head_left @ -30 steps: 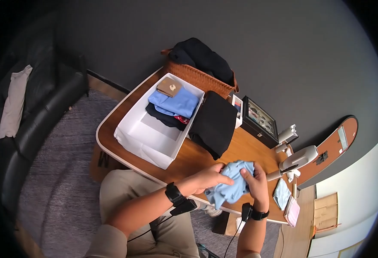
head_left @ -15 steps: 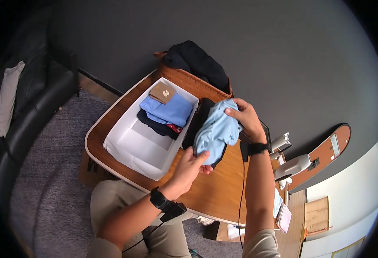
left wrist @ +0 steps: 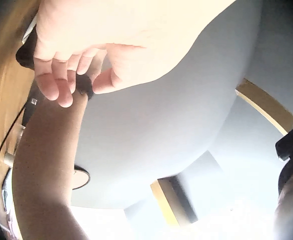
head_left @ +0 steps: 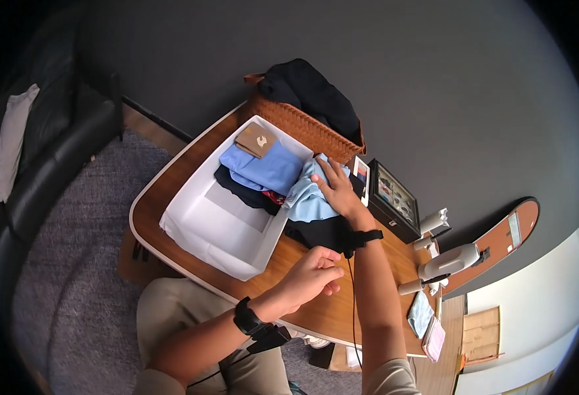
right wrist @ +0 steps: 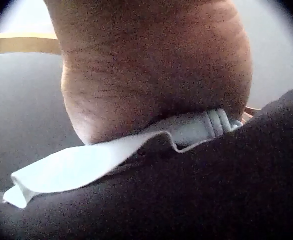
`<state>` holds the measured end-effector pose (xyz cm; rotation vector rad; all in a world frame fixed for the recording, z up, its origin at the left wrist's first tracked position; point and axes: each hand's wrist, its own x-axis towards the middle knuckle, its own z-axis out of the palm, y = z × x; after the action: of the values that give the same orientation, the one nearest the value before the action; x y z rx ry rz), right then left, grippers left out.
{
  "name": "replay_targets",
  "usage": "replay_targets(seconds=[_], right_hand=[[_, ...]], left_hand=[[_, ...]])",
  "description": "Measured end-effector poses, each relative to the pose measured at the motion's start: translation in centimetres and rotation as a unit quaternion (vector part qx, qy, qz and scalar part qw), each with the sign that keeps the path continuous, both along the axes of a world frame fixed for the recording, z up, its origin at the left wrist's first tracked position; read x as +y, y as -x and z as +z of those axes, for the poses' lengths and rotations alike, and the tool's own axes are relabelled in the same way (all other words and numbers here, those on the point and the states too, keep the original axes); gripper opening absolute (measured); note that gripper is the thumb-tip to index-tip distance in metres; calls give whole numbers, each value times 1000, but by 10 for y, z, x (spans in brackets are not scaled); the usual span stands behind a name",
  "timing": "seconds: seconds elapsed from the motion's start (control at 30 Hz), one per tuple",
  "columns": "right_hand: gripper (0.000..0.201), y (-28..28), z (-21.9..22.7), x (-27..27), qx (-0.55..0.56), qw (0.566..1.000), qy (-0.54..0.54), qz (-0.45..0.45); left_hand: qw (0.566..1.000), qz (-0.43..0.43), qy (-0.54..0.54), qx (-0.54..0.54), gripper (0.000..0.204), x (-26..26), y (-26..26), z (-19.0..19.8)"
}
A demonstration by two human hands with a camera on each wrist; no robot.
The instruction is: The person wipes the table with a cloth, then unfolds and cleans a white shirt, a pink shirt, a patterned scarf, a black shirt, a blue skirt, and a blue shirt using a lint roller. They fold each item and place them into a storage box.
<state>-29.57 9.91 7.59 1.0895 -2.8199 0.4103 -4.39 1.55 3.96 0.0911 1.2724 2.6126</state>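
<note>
My right hand (head_left: 339, 189) lies with fairly straight fingers on a light blue printed garment (head_left: 308, 199), spread on top of a folded black garment (head_left: 323, 234). In the right wrist view the palm (right wrist: 151, 70) presses the pale cloth (right wrist: 76, 167) down onto the dark fabric (right wrist: 186, 200). My left hand (head_left: 306, 280) hovers over the table's near side, fingers loosely bent and holding nothing. Left of the black garment stands a white box (head_left: 220, 253) with a blue folded garment (head_left: 266, 168), a brown folded piece (head_left: 255, 139) and a dark one (head_left: 240, 192) inside.
Behind the box, a woven basket (head_left: 302, 120) holds black clothing (head_left: 312, 92). A glass-topped display case (head_left: 394, 201), a white bottle-like device (head_left: 448, 262) and folded cloths (head_left: 421, 315) sit on the wooden table (head_left: 150, 197). A cable hangs from my right wrist.
The light blue garment went from above the table's near edge, held in both hands, onto the black garment. My left hand has let go and drawn back; the right stays on it.
</note>
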Motion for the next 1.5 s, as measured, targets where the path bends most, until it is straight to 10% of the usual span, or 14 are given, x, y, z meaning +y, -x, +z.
replay_targets(seconds=[0.3,0.37,0.43,0.5,0.53,0.77,0.93,1.07,1.3,1.5], right_hand=[[85,20,-22,6,-70,997,-15,11],[90,25,-15,6,-97,995,-14,25],[92,23,2,4,-84,994,-74,-10],[84,12,23,-7,-1,996,-84,2],[80,4,33,-16,21,997,-69,13],[67,-44,50,-98,-33,989,-38,139],[136,-55,10,-152,26,970,-223,93],[143,-69,5,-179,-20,959,-282,9],[97,-26,-47,-187,100,939,-329,8],[60,-32,-7,-186,143,951,-260,88]], left_hand=[[977,76,100,174,41,-3,-18,21],[800,270,410,344,48,-17,-40,44],[750,249,522,321,54,-30,-51,55],[557,337,720,241,53,-39,-52,51],[531,333,745,226,53,-45,-49,43],[597,164,772,145,48,-66,-27,-8],[640,183,729,162,48,-72,-26,-18],[622,204,738,164,49,-67,-24,-21],[606,221,744,174,52,-61,-23,-29],[618,215,738,165,53,-65,-27,-21]])
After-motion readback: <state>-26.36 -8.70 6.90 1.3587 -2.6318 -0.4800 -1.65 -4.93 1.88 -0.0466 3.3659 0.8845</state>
